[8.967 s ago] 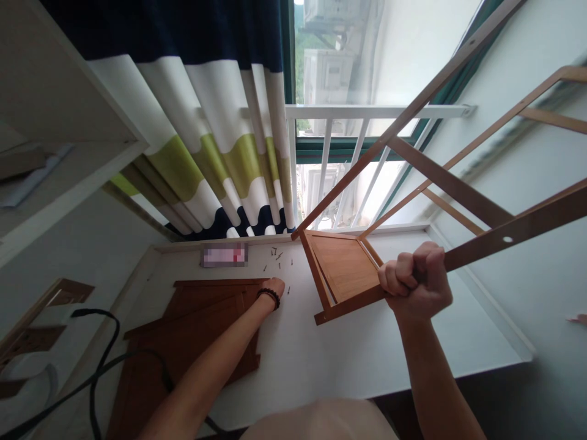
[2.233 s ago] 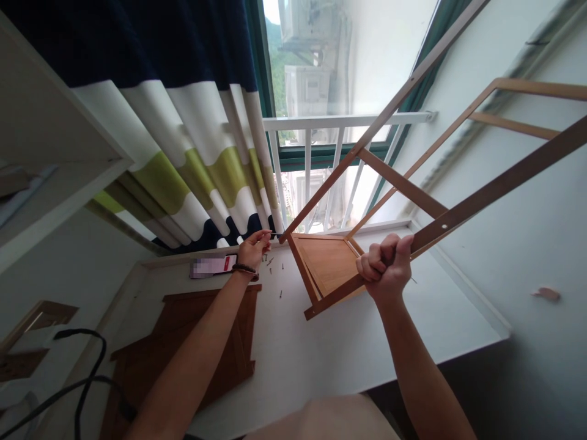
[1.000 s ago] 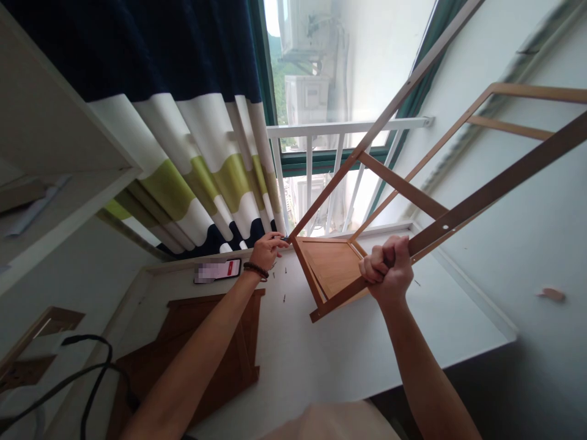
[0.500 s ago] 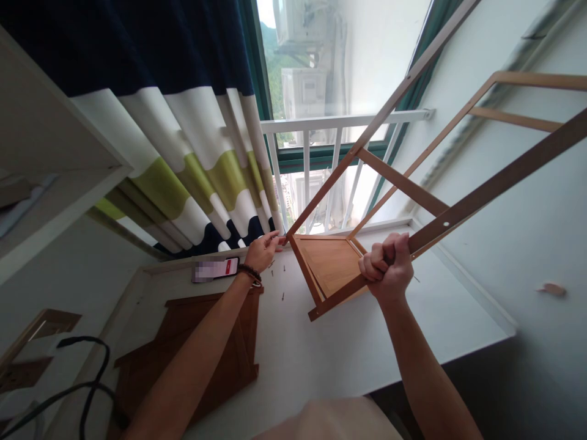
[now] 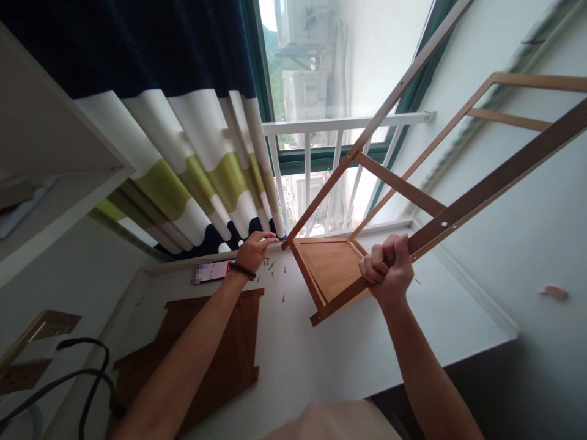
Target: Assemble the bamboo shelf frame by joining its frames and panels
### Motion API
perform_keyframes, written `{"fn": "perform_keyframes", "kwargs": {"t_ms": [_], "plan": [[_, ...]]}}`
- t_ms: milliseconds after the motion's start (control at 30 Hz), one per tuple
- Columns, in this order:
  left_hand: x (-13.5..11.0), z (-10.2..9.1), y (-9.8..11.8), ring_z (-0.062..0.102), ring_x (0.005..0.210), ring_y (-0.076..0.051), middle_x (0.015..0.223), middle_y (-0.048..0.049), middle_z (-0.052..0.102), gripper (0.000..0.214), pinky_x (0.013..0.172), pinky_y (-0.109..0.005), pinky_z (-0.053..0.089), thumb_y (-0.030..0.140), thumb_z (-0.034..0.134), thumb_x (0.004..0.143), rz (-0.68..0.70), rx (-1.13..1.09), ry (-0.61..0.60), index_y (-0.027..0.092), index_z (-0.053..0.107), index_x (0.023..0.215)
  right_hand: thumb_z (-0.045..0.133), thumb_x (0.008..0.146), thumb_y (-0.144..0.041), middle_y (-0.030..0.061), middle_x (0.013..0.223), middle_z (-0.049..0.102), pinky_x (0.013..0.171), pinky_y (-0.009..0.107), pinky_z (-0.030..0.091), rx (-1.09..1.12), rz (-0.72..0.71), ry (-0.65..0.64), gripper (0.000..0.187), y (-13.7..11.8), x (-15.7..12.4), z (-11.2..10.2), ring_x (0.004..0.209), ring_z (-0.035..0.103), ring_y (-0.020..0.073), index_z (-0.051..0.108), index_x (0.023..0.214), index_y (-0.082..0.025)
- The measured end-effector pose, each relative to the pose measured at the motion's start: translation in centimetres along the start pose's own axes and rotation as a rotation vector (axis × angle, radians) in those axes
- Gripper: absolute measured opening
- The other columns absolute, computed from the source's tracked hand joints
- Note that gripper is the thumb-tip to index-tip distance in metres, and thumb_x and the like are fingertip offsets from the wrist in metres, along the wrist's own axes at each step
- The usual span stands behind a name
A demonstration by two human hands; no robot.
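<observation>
My right hand is wrapped round the lower rail of a brown wooden frame, which stands tilted over the white surface. A wooden panel sits in its lower end. My left hand is just left of the frame's lower corner, apart from it. Its thumb and forefinger are pinched together; whatever they hold is too small to make out. Several small screws lie scattered on the white surface below the fingers. A phone lies left of my left wrist.
More wooden panels lie on the white surface under my left forearm. Behind stand a striped curtain and a white railing at the window. Black cables hang at the lower left. A wall borders the right side.
My left hand has drawn back left from the frame's corner, uncovering more screws. The frame has shifted very slightly, and my right hand keeps its grip.
</observation>
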State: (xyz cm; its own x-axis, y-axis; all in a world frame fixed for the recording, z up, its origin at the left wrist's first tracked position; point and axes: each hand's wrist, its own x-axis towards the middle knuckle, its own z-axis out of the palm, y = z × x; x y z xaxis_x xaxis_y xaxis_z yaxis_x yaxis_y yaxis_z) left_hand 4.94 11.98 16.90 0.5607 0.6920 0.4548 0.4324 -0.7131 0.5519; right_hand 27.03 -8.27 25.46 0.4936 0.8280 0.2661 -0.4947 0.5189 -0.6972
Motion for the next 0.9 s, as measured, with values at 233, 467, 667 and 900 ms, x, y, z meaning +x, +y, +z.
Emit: {"fn": "perform_keyframes", "kwargs": {"t_ms": [233,467,667,900], "plan": [[-0.3,1.1,1.3,0.060,0.074,-0.016,0.095,-0.0082,0.062,0.042,0.055,-0.026,0.053,0.026,0.052,0.073,-0.480,-0.257,0.035,0.014,0.053,0.113,0.042,0.083,-0.048,-0.0099,0.039,0.017,0.027,0.016,0.016,-0.029,-0.007,0.013,0.042,-0.2,-0.2,-0.1,0.027,0.013,0.0036,0.028,0.056,-0.020],[0.7,1.0,2.5,0.063,0.065,-0.016,0.073,-0.0078,0.067,0.034,0.057,-0.026,0.052,0.042,0.051,0.075,-0.527,-0.341,0.016,0.012,0.064,0.084,0.040,0.085,-0.046,-0.0095,0.040,0.018,0.028,0.016,0.017,-0.020,-0.001,-0.015,0.041,-0.4,-0.3,-0.1,0.027,0.014,0.0041,0.029,0.055,-0.020],[0.6,0.2,2.4,0.059,0.055,-0.012,0.072,-0.0025,0.068,0.034,0.056,-0.023,0.049,0.039,0.048,0.079,-0.306,-0.073,-0.026,0.017,0.066,0.097,0.042,0.084,-0.046,-0.0097,0.039,0.019,0.028,0.016,0.016,-0.047,0.011,-0.012,0.042,-0.8,0.4,0.1,0.027,0.016,0.0038,0.029,0.055,-0.020],[0.3,0.6,3.7,0.064,0.063,-0.016,0.080,-0.0040,0.069,0.040,0.063,-0.026,0.051,0.046,0.047,0.078,-0.363,-0.096,0.029,0.016,0.067,0.094,0.046,0.081,-0.051,-0.0101,0.038,0.019,0.026,0.017,0.014,-0.086,0.019,-0.004,0.045,-1.3,1.2,0.4,0.026,0.017,0.0033,0.027,0.054,-0.020]]}}
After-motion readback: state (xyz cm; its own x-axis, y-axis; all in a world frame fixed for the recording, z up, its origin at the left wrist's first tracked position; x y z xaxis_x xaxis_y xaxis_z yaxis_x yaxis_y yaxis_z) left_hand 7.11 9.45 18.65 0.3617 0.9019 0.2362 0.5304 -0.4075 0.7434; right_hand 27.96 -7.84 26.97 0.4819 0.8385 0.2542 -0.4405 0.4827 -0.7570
